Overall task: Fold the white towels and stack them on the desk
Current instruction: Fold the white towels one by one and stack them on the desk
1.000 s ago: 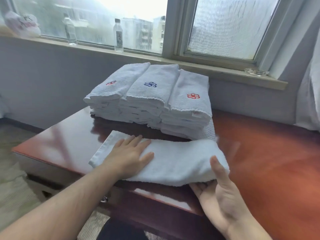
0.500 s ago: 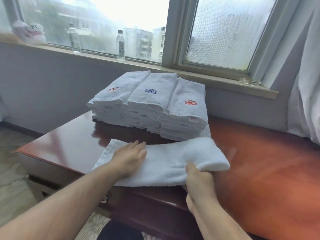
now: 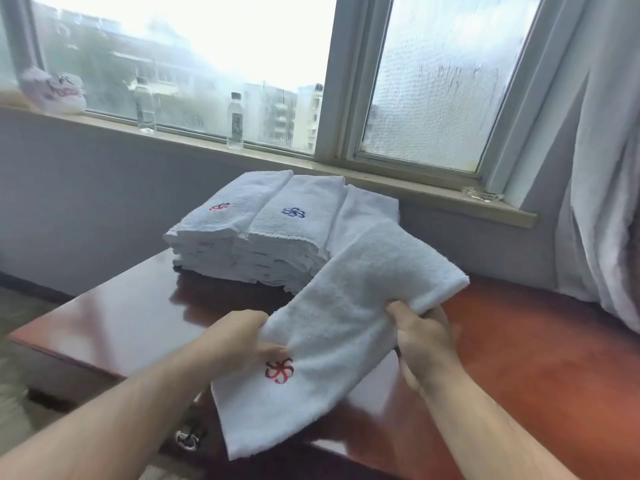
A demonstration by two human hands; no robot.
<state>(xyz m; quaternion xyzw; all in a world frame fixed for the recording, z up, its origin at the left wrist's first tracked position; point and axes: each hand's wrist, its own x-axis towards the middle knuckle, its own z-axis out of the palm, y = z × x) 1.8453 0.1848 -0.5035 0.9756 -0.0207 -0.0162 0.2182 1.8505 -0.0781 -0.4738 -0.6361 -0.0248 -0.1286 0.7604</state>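
On the sill at far left a white bag (image 3: 52, 93) is lying, with a left bottle (image 3: 144, 109) and a right bottle (image 3: 235, 121) standing beyond it. Below them, the stack (image 3: 256, 230) of folded towels is sitting at the desk's far side, red and blue flower marks facing up. The left hand (image 3: 239, 341) is gripping the long folded towel (image 3: 346, 323) at its left edge, fingers curled around the cloth just above a red flower mark. The towel is being held slantwise over the desk (image 3: 519, 358), its near end hanging past the front edge and its far end rising in front of the stack's right side. The right hand (image 3: 422, 337) is pinching its right edge, thumb on top. A curtain (image 3: 602, 168) is hanging at far right.
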